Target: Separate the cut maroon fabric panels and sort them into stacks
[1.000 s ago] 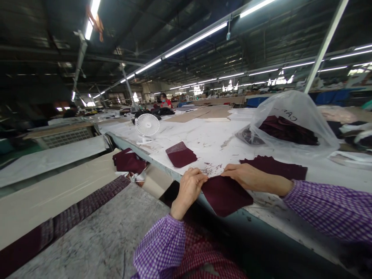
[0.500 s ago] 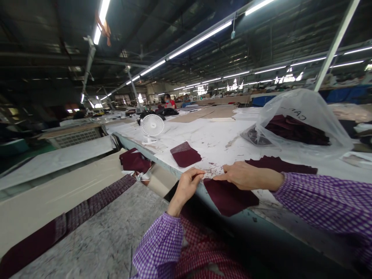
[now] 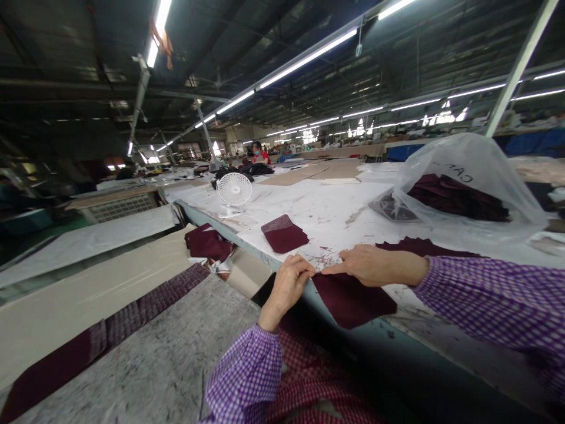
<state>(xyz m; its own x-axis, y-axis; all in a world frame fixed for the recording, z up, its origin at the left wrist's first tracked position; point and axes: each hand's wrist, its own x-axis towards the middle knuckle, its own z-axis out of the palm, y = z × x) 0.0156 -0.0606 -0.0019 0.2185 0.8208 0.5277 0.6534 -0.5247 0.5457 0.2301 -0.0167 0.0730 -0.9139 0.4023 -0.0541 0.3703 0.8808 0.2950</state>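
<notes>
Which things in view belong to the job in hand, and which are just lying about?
In the job:
burgundy piece, under the right hand; left hand at its corner
matching burgundy cloth just beyond, probably

Lying about, seemingly:
white fan
brown sheets farther back
clear bag of burgundy cloth, link unclear

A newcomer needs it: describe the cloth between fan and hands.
On the white-topped table, find the fan. Between it and the left hand lies a maroon cloth, set apart from the piece under the right hand by its greyish far end.
</notes>
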